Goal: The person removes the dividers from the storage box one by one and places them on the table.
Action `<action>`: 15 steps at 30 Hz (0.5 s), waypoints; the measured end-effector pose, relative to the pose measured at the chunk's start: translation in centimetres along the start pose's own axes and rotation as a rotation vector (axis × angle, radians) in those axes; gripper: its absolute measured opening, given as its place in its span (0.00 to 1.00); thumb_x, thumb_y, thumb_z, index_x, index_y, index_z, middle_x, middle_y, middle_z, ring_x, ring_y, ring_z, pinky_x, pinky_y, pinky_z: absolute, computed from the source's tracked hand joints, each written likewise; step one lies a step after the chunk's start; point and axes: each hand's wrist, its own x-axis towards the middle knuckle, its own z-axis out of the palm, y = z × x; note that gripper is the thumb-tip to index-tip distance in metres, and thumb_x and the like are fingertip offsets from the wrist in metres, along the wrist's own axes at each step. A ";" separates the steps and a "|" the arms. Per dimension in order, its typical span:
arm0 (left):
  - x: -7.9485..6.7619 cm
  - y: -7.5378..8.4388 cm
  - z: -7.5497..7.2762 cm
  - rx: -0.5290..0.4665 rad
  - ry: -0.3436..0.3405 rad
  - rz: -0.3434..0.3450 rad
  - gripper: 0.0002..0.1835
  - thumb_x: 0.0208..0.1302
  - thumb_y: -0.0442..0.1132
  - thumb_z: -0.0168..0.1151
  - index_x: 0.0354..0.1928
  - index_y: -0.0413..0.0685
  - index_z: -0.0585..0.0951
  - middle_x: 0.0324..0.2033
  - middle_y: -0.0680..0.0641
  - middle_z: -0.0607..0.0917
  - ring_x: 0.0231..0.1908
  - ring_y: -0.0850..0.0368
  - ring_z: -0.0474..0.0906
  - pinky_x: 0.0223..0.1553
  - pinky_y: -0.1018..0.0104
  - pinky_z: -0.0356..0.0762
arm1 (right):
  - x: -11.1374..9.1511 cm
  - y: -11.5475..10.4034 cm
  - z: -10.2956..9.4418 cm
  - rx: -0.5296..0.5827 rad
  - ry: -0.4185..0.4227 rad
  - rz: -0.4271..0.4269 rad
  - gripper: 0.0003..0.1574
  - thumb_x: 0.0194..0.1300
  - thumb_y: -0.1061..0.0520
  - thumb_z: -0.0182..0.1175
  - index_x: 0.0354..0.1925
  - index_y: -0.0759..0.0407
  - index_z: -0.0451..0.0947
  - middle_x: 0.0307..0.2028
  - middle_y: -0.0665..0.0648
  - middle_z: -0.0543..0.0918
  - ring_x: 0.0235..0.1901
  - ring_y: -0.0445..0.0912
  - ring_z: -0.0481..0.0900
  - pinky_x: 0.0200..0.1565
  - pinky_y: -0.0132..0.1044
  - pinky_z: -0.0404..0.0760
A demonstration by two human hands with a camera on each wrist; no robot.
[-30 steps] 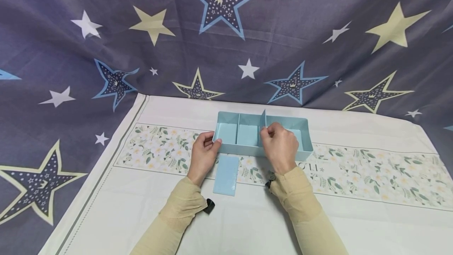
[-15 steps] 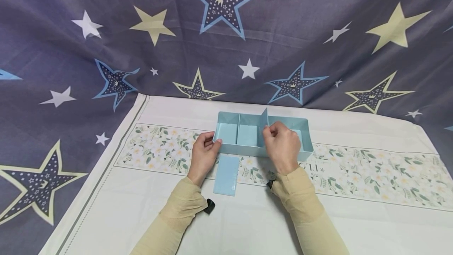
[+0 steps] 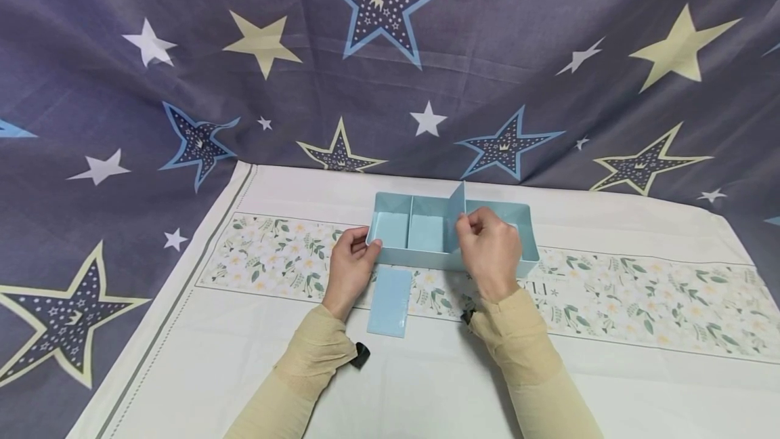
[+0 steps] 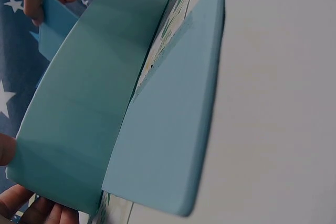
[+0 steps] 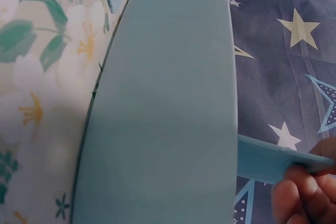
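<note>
A light blue divided box (image 3: 426,259) stands lengthwise across the table. One upright divider (image 3: 410,222) sits in its left part. My right hand (image 3: 492,249) pinches a second blue divider panel (image 3: 458,212), which is tilted and sticks up above the rim; its lower edge is hidden inside the box. The right wrist view shows curled fingers (image 5: 299,192) on the panel's edge. My left hand (image 3: 350,266) grips the box's left end, thumb on the rim and fingers round the end wall. A flat blue rectangular panel (image 3: 388,303) lies on the table in front.
Under the box runs a floral printed strip (image 3: 640,297) on the white tablecloth (image 3: 244,364). A dark curtain with stars (image 3: 518,73) hangs behind and to the left. Black bits (image 3: 361,356) show at both cuffs.
My right hand has moved slightly right and up, and the pinched divider panel has shifted right and risen higher above the rim. The left hand, box and loose panel have stayed put.
</note>
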 end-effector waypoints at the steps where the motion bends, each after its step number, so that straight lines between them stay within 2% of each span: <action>1: 0.0 0.0 0.0 -0.001 0.000 0.000 0.21 0.62 0.35 0.63 0.54 0.30 0.74 0.49 0.32 0.78 0.48 0.45 0.77 0.52 0.56 0.78 | 0.0 0.0 -0.1 0.003 0.000 0.002 0.13 0.56 0.59 0.63 0.17 0.57 0.78 0.12 0.52 0.79 0.12 0.44 0.72 0.14 0.41 0.68; 15: -0.1 0.1 0.0 0.003 0.000 -0.001 0.21 0.62 0.35 0.63 0.55 0.31 0.74 0.49 0.33 0.78 0.49 0.45 0.77 0.53 0.56 0.77 | 0.2 -0.4 -0.9 0.034 0.004 -0.003 0.13 0.57 0.59 0.63 0.17 0.57 0.77 0.12 0.51 0.78 0.11 0.44 0.71 0.15 0.38 0.66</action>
